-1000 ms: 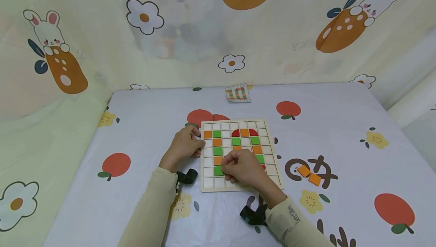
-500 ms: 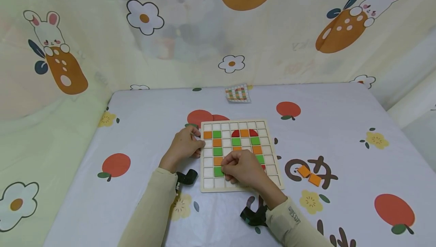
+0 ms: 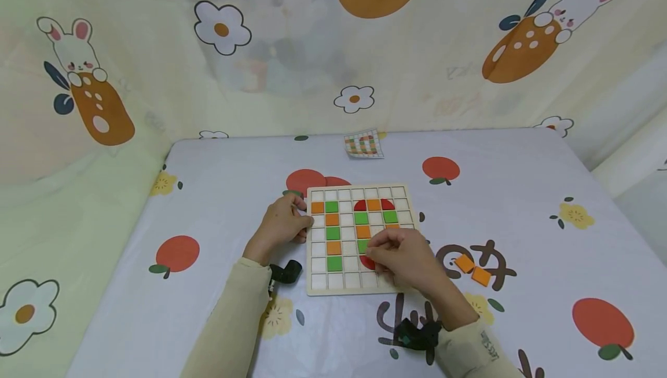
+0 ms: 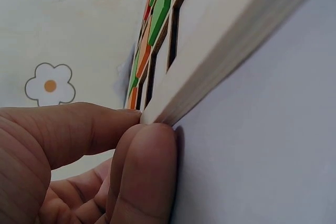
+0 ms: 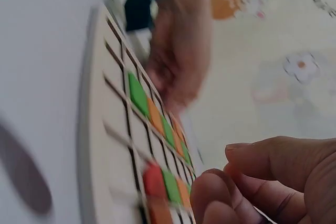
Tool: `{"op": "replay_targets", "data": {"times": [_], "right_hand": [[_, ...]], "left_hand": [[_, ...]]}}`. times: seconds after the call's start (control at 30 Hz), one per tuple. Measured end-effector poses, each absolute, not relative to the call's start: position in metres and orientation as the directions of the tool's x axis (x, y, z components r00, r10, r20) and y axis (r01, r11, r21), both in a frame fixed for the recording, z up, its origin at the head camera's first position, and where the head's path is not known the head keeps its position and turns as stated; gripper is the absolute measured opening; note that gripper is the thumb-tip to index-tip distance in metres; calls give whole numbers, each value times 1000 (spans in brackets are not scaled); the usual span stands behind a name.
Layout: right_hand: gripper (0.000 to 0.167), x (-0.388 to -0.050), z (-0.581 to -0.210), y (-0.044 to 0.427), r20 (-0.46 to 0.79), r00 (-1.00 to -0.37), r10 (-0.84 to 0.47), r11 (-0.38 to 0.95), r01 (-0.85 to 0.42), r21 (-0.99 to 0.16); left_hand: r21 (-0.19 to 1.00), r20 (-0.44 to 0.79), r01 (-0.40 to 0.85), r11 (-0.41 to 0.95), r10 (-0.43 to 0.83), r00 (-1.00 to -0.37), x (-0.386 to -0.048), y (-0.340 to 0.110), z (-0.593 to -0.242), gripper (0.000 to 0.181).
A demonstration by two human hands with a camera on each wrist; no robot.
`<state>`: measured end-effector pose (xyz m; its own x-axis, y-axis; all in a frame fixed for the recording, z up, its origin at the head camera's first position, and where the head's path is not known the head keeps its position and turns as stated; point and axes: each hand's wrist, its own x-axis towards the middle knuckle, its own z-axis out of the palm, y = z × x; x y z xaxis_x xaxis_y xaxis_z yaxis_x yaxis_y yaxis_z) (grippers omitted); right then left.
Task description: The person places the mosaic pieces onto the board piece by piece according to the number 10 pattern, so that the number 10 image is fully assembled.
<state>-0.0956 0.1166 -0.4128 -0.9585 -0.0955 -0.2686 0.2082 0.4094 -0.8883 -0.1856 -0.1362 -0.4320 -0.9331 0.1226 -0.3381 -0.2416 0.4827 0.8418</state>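
Note:
A pale wooden grid board [image 3: 319, 280] lies on the table, with green, orange and red tiles in several cells. My left hand [image 3: 281, 221] is at its left side; in the left wrist view the thumb and fingers pinch the board's edge [image 4: 210, 56]. Over the board's lower right part hovers my right hand [image 3: 409, 259], fingers loosely bent with no tile seen between them in the right wrist view. It hides some cells. A green tile [image 3: 334, 263] sits low in the left column of colour, and a red rounded tile [image 3: 367, 262] shows beside the right fingertips.
Two loose orange squares, one tile [image 3: 465, 262] and another tile [image 3: 481, 276], lie right of the board. A small printed pattern card [image 3: 363, 143] is at the table's back edge. Dark cameras are strapped to both wrists. The tablecloth [image 3: 224, 193] has printed fruit and flowers.
My right hand has moved right from beside the low green tile, uncovering green and red tiles in the middle of the board. The left hand has stayed at the board's edge.

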Motion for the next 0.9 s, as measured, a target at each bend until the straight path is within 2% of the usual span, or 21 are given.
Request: {"op": "replay_targets", "data": {"times": [0.5, 0.73, 0.9], "right_hand": [[32, -78, -411, 222, -299, -945, 134, 503, 324, -801], [38, -72, -417, 242, -305, -929, 209, 607, 368, -704], [41, -70, -418, 246, -321, -917, 235, 633, 395, -665]], "left_hand": [[846, -337, -243, 475, 122, -934, -186, -137, -433, 30], [848, -340, -250, 467, 117, -933, -186, -137, -434, 28], [846, -334, -241, 476, 120, -935, -185, -137, -434, 29]]}}
